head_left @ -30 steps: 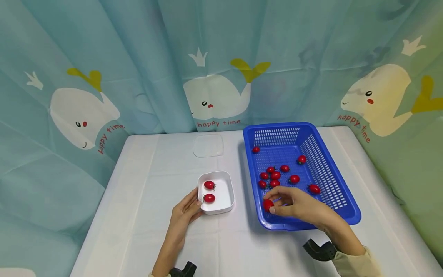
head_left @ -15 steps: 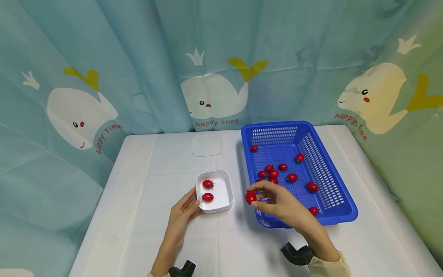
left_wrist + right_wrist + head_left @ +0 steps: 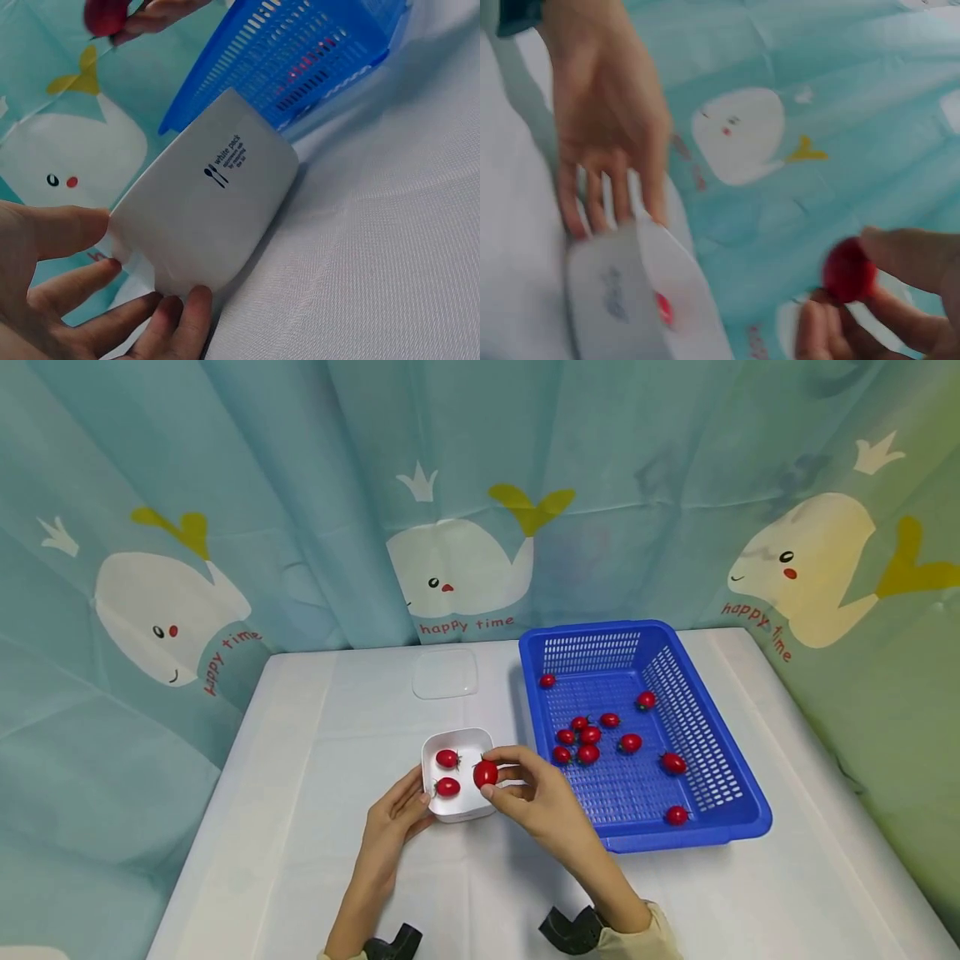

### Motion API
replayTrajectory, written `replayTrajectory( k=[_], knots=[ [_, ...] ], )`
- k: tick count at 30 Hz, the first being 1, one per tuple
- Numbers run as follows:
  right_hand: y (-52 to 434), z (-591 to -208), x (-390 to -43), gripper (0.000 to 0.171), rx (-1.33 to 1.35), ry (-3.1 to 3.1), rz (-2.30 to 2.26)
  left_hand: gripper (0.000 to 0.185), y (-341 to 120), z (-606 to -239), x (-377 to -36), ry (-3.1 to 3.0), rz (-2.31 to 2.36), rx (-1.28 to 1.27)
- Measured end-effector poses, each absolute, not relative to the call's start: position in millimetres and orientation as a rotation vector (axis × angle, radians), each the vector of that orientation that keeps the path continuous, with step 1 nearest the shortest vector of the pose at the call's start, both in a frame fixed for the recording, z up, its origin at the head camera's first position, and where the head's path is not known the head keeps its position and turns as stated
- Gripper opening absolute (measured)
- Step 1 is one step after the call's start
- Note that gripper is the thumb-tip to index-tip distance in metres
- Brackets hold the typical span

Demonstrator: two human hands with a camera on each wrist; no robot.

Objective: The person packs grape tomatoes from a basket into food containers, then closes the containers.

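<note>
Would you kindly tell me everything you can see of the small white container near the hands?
The small white rounded-square container looks like smooth plastic, open-topped, with a printed spoon-and-fork mark on its side. It sits upright on the white table, left of the blue basket. Two red cherry tomatoes lie inside. The left hand holds its near-left corner; the right hand pinches a third tomato over it.

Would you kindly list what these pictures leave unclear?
- Right wrist view: motion blur smears the print on the white box.
- Left wrist view: the box wall hides its contents; the top edge crops the pinched tomato.
- Head view: the right hand covers the box's right rim; the clear lid shows no detail.
</note>
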State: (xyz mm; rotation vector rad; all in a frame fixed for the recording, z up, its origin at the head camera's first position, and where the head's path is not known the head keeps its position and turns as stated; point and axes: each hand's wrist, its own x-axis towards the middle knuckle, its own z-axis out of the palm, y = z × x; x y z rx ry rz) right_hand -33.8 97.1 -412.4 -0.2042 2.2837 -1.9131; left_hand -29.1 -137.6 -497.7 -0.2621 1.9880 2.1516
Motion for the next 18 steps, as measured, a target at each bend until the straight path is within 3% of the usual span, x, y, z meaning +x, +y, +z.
replayTrajectory(
  k=[9, 18],
  knots=[
    [64.8, -437.4, -38.7, 0.040, -0.228, 2.346, -2.138, 0.054, -137.7, -498.9, -28.7, 2.007, 2.149, -0.261],
    [42.7, -453.7, -51.3, 0.038, -0.383, 2.697, -1.912, 0.054, -138.8, -499.7, -28.5, 1.994, 2.153, -0.251]
  ],
)
